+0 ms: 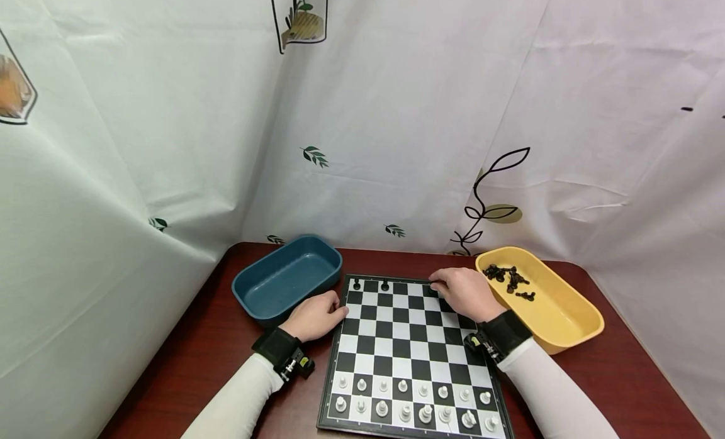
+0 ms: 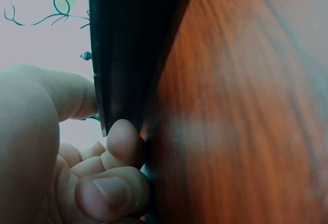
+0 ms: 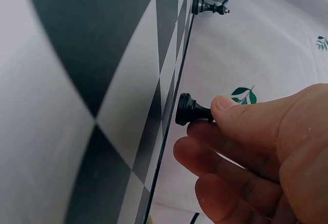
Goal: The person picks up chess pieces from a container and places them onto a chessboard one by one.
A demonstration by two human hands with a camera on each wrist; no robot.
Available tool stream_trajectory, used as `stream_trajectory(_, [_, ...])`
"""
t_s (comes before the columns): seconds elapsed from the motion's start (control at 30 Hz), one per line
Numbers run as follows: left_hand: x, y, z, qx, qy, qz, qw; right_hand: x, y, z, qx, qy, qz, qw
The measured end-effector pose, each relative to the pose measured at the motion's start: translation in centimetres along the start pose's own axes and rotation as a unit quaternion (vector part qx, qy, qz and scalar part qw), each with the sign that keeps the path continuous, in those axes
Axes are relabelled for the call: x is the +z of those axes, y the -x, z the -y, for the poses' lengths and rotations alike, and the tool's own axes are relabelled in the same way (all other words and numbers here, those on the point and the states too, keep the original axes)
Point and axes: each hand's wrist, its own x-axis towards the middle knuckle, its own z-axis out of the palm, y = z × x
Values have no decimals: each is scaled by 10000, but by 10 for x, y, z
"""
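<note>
**Black piece at far edge of chessboard**

Near to far: left hand (image 1: 314, 315) rests w/ curled fingers against chessboard (image 1: 408, 351) left edge, gripping nothing. Right hand (image 1: 464, 292) pinches black piece (image 3: 190, 110) upright over board's far-right edge, nearer the yellow tray (image 1: 572, 326).

**Open middle of the board, crowded edges**

The black-and-white chequered chessboard (image 1: 408, 338) is bare across its middle ranks, so a hand can sweep there freely. Its near edge is blocked by two rows of small white plastic chess pieces (image 1: 413, 401). On its far edge stand two small black pieces (image 1: 370, 284), with free squares between them and the right hand (image 1: 464, 293). Left of the board the deep blue plastic tray (image 1: 286, 278) sits close; the left hand (image 1: 314, 315) fills the gap between them. Right of the board the yellow oval tray (image 1: 557, 313) walls that side. Behind the board hangs the white leaf-printed curtain (image 1: 396, 143).
</note>
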Motion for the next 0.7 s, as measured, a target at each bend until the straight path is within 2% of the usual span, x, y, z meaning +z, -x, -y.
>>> stream_trajectory(0.7, [-1, 1, -1, 8, 17, 46, 10000, 4, -1, -2, 183, -163, 257, 9994])
